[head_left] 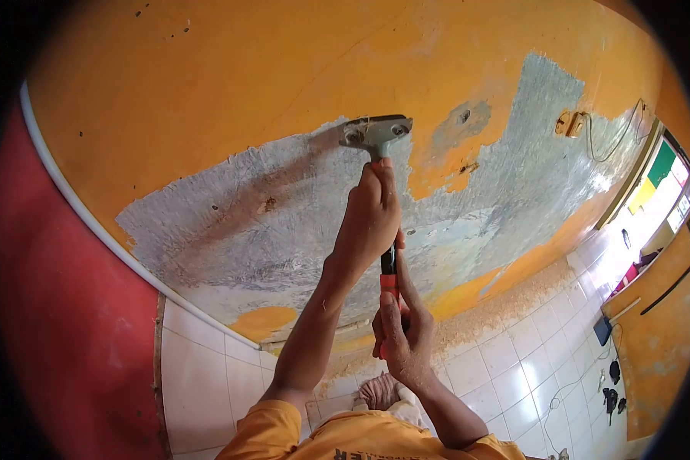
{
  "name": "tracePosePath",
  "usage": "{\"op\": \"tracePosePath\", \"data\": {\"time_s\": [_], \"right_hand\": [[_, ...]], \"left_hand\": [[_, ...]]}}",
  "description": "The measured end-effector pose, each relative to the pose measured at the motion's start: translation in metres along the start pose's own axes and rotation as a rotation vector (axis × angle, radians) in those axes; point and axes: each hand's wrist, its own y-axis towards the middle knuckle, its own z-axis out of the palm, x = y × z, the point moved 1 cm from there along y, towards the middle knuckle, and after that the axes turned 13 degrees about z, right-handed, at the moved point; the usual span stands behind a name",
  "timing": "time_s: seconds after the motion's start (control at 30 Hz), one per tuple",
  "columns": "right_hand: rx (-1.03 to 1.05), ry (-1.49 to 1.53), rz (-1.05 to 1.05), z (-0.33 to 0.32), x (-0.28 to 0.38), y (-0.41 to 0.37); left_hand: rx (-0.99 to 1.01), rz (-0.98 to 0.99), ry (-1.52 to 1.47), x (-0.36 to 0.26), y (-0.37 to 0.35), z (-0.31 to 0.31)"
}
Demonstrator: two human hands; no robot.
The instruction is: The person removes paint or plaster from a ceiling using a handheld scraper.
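Observation:
A long-handled scraper with a wide metal head point(376, 133) rests against the wall, at the upper edge of a bare grey patch point(284, 199) in the orange paint point(230, 69). My left hand point(374, 207) is wrapped round the handle just below the head. Lower down, my right hand point(406, 337) grips the red end of the same handle. Between the two hands a black and red stretch of the handle point(389, 264) shows. Part of each hand's fingers is hidden behind the handle.
A white pipe point(92, 218) runs down beside a red wall point(61, 307). Scrapings point(468, 326) lie along the foot of the wall on the tiled floor point(506, 360). An outlet point(573, 124) with a loose cable is at right. Black items point(610, 400) and a wire lie lower right.

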Motion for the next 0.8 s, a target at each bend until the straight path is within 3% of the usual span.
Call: {"op": "tracePosePath", "data": {"time_s": [0.23,0.43,0.8], "right_hand": [[0.021,0.021,0.022,-0.003,-0.008,-0.006],[-0.033,-0.001,0.026,-0.006,-0.021,0.001],[-0.029,-0.001,0.037,-0.009,-0.030,-0.002]], "left_hand": [[0.043,-0.069,0.005,0.006,-0.005,-0.002],[0.057,0.017,0.043,0.014,-0.005,0.002],[0.041,-0.016,0.024,0.023,-0.014,0.007]]}}
